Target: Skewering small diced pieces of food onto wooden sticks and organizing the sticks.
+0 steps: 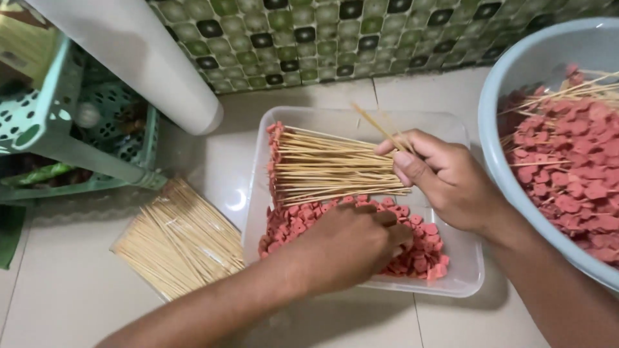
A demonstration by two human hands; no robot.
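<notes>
My right hand pinches a thin wooden skewer that slants up over a clear plastic tray. My left hand reaches into the tray, fingers curled down among the loose pink sausage pieces; whether it grips one is hidden. A row of filled skewers lies across the tray's far half, pink pieces lined up at their left ends.
A pale blue basin at right holds many pink pieces and several skewers. A bundle of bare skewers in clear wrap lies on the tiled floor at left. A green plastic stool and a white pipe stand behind, by a green mosaic wall.
</notes>
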